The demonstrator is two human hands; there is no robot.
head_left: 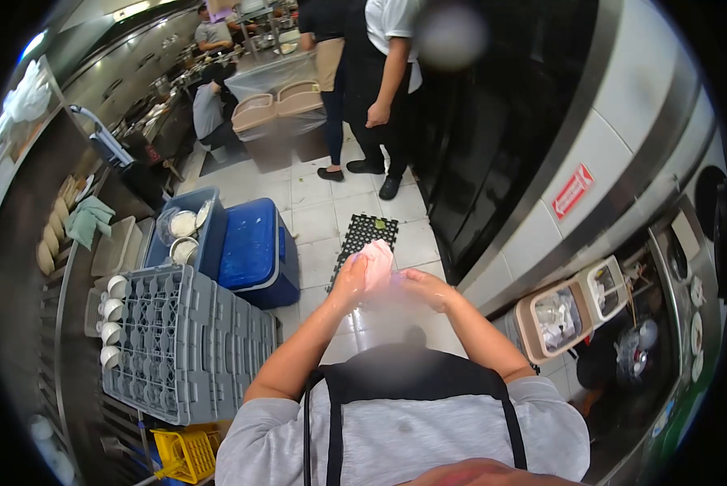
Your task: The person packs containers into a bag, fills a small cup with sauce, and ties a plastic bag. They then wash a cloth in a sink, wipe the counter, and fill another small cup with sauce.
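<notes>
A crumpled pink cloth (377,263) is held up in front of my chest, above the tiled floor. My left hand (350,281) is closed around its left side. My right hand (425,288) is at its lower right edge, fingers curled in and fingertips against the cloth; a hazy smear blurs this spot. Both forearms look wet. Below and beyond the cloth lies a black perforated floor mat (363,236) with a green scrap on it.
On the left stand stacked grey dish racks (218,340) with white cups, a blue cooler (252,243) and a blue tub (205,198) of bowls. Beige bins (548,324) hold waste at right. Two people (372,73) stand ahead near lidded bins (278,109); others work farther back.
</notes>
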